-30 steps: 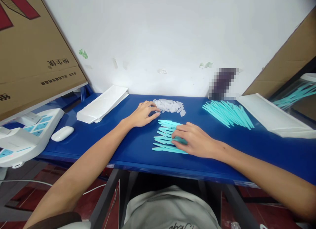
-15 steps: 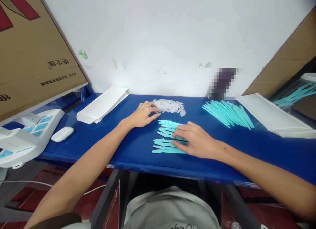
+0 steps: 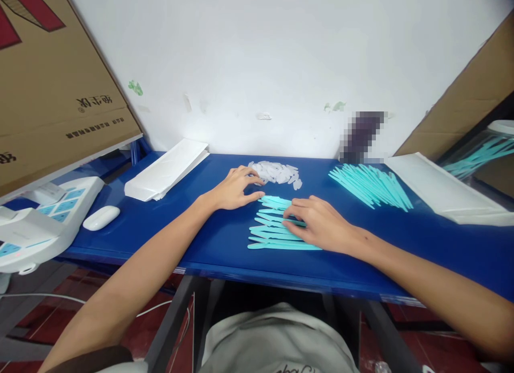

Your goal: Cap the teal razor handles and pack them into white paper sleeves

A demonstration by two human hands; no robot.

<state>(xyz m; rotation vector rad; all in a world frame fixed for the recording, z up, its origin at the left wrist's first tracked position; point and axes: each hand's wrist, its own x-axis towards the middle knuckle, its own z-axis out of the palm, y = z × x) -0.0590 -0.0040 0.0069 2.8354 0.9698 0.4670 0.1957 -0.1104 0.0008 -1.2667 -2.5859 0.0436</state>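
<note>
A row of thin turquoise plastic sticks [image 3: 270, 231] lies side by side on the blue table [image 3: 209, 233] in front of me. My right hand [image 3: 321, 223] rests palm down on the right part of this row, its fingers curled and pressing on the sticks. My left hand [image 3: 235, 188] lies just left of a small heap of clear white plastic pieces [image 3: 277, 172], fingers bent, fingertips close to the heap and to the top of the row. Whether it holds a piece I cannot make out.
A larger pile of turquoise sticks [image 3: 371, 184] lies at the back right. Flat white packets sit at the left [image 3: 166, 169] and the right [image 3: 444, 193]. A white mouse [image 3: 101, 217] and a white device [image 3: 40, 220] are at the left, cardboard boxes [image 3: 52, 83] on both sides.
My right hand has slid slightly up and right along the row, leaving the lowest stick uncovered. My left hand has shifted a little right, toward the row's top.
</note>
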